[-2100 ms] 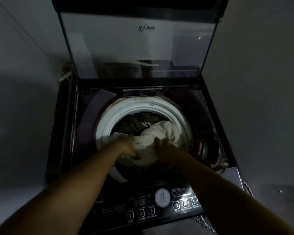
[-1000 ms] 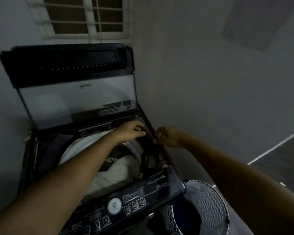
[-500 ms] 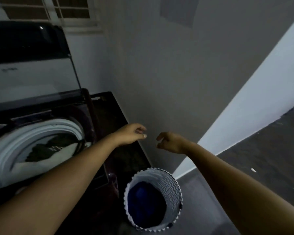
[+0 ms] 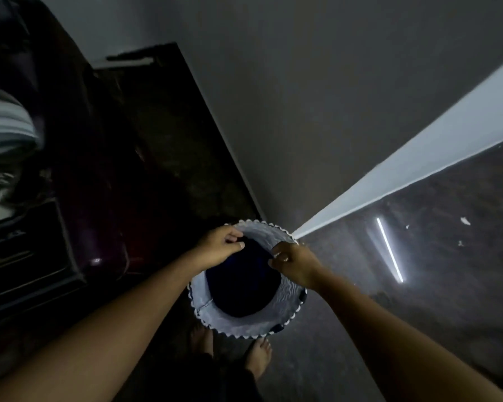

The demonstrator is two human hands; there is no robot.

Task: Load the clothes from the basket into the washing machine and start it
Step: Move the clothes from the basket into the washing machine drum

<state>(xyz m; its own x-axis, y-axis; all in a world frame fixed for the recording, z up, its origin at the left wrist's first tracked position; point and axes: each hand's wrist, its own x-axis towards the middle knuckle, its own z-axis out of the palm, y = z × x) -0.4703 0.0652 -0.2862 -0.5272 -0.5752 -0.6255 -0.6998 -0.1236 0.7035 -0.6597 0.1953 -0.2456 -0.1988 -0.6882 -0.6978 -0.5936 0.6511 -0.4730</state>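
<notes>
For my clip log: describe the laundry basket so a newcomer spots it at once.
Right of the dark washing machine, on the floor by the bare feet, stands a round basket. Its pale wavy wall and zigzag rim, around dark blue cloth, set it apart.

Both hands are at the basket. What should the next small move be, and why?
Probably close both hands on the dark cloth and lift it out. The left hand and right hand are curled at its upper edge inside the basket; a firm grip isn't clear.
</notes>
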